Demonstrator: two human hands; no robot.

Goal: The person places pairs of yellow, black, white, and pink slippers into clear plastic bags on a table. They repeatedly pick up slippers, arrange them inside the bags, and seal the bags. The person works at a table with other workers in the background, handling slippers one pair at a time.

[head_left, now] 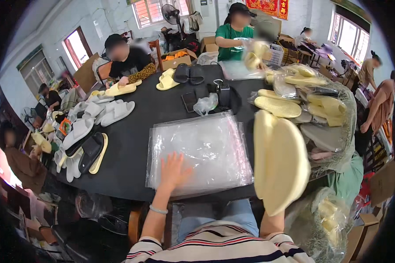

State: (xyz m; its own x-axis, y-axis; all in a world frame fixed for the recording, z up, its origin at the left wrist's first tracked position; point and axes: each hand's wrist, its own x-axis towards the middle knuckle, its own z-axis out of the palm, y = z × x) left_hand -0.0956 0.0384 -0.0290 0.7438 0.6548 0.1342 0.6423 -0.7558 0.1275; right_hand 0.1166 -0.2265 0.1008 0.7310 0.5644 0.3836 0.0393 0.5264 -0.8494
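My left hand [174, 170] lies flat with fingers spread on a stack of clear plastic bags [206, 144] at the near edge of the black table [140, 131]. My right hand is hidden behind a pair of pale yellow slippers [280, 162] that it holds upright, soles together, just right of the bags. Only the wrist shows below the slippers.
A heap of yellow and grey slippers [311, 109] in plastic fills the table's right side. White and black slippers [90, 131] lie at the left. A phone [189, 101], a crumpled bag and a black tape dispenser [224, 90] sit mid-table. Two people work across the table; others stand at right.
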